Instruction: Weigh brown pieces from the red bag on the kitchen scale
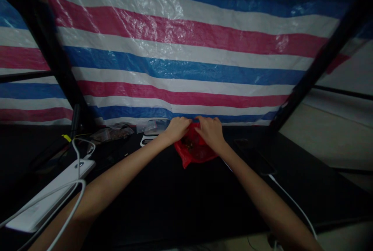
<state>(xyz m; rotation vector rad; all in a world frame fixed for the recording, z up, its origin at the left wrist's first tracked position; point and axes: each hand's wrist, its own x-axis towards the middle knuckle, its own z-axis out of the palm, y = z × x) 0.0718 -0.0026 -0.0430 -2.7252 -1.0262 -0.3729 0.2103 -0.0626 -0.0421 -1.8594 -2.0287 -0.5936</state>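
A thin red plastic bag (pixel 201 154) sits on the black table, with small brownish bits (pixel 189 145) visible through or inside it. My left hand (pixel 178 128) grips the bag's upper left edge, its fingers closed. On the other side, my right hand (pixel 210 131) pinches the upper right edge. Both hands are close together at the top of the bag, a small gap between them. Just left of my left hand lies a white-edged device with a clear plastic bag (pixel 154 128) over it. What the small bits are is too dark to tell.
A white power bank (pixel 49 196) with a looped white cable lies at the left. Clear bags of small brown pieces (pixel 112 133) rest at the back left. A dark phone (pixel 256 159) with a white cable (pixel 294 200) is at the right. Striped sheeting (pixel 186 60) hangs behind, between black posts.
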